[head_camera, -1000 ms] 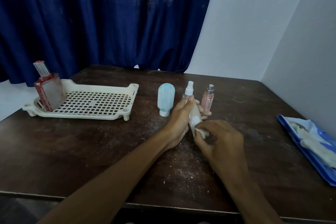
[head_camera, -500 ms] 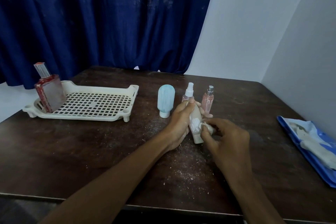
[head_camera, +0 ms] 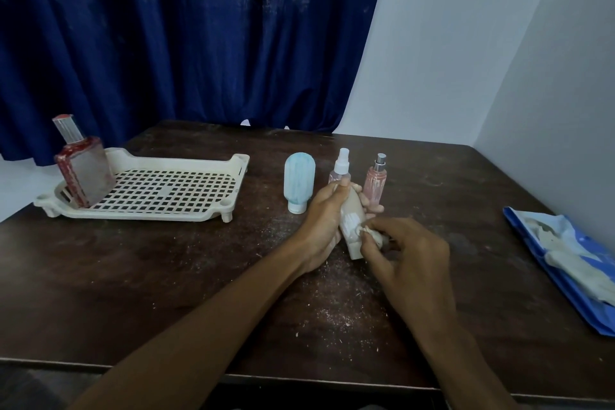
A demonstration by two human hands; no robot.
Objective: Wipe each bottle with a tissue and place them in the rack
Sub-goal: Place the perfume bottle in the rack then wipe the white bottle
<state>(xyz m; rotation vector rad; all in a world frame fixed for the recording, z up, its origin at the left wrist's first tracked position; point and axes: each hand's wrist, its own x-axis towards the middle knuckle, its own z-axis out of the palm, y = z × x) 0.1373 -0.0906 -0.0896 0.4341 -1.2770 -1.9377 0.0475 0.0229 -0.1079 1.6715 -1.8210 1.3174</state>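
My left hand [head_camera: 321, 226] grips a small beige bottle [head_camera: 351, 223] tilted over the table's middle. My right hand [head_camera: 409, 253] pinches a crumpled tissue [head_camera: 372, 232] against the bottle's side. Behind them stand a pale blue bottle [head_camera: 299, 181] on its cap, a pink spray bottle with a white top [head_camera: 341, 166] and a pink spray bottle with a silver top [head_camera: 376, 180]. The cream slotted rack [head_camera: 213, 206] lies at the left. A red square bottle [head_camera: 81, 166] stands in the rack's left end.
A blue tissue pack [head_camera: 565, 273] with white tissues lies at the table's right edge. White crumbs dust the dark wooden table [head_camera: 166, 276]. A blue curtain [head_camera: 199, 43] hangs behind, and white walls close the right side.
My right hand has slid the tissue up the beige bottle's side from its lower end towards the middle. My left hand keeps its hold on the bottle.
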